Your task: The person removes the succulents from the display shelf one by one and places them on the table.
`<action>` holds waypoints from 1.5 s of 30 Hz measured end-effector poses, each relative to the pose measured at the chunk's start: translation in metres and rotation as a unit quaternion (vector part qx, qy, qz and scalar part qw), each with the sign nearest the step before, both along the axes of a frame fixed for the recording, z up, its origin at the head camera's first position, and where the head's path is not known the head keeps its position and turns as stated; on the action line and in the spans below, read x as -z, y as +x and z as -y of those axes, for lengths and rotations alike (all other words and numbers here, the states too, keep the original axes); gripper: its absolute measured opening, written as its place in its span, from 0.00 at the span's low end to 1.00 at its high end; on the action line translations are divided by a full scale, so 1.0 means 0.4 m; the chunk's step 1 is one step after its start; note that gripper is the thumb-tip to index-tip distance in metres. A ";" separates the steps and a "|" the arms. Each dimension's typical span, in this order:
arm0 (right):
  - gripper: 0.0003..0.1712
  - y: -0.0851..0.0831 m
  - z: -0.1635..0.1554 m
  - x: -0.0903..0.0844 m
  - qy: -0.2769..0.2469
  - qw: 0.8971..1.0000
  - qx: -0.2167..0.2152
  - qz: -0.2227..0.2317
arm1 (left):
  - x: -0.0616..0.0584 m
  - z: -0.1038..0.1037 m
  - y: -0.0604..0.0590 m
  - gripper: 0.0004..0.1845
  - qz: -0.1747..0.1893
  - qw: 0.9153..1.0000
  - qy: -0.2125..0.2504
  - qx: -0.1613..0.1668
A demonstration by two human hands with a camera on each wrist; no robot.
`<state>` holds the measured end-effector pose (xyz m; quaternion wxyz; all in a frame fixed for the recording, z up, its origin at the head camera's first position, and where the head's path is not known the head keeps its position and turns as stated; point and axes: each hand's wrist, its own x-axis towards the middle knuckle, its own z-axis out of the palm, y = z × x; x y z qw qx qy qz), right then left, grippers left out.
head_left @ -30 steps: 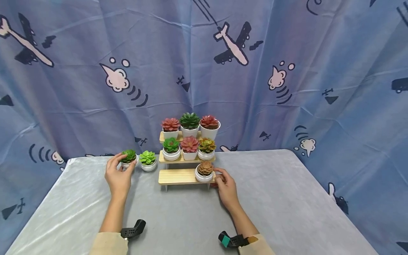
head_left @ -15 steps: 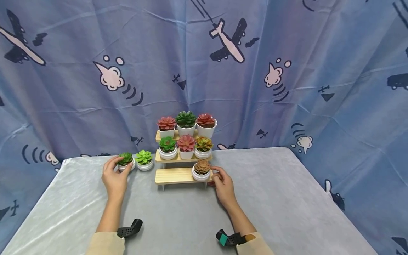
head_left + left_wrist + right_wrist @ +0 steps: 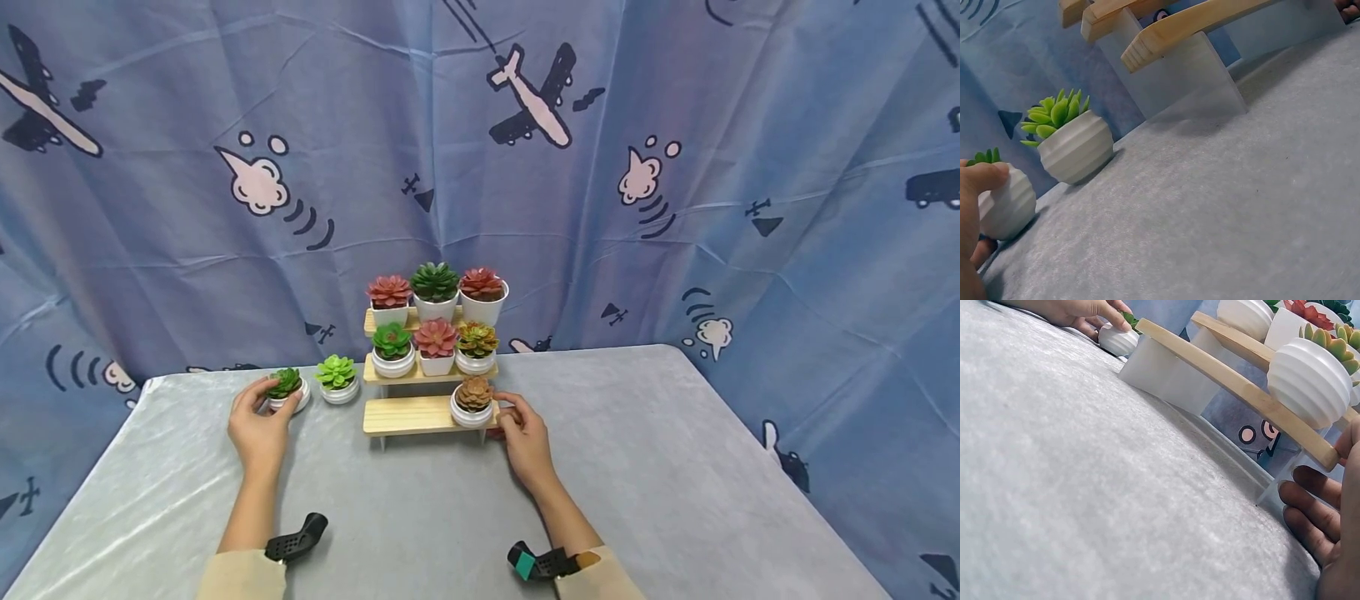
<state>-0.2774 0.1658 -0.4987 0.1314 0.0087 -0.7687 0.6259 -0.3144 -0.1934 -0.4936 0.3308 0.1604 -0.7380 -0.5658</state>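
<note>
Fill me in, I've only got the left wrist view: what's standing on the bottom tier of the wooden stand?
Observer: Head view shows one potted brown succulent, at the right end of the bottom tier.
Operator: And the middle tier?
Observer: Three potted succulents, left to right: a green one, a pink one, a yellow-green one.
Operator: Where's the right hand?
Observer: At the bottom tier's right end; the right wrist view shows three of its fingers below the board. Can't tell if it grips.
</note>
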 end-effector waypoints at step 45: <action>0.21 0.007 0.000 0.003 -0.005 1.000 0.002 0.005 | -0.077 -0.026 -0.004 0.21 0.047 0.989 -0.128 0.050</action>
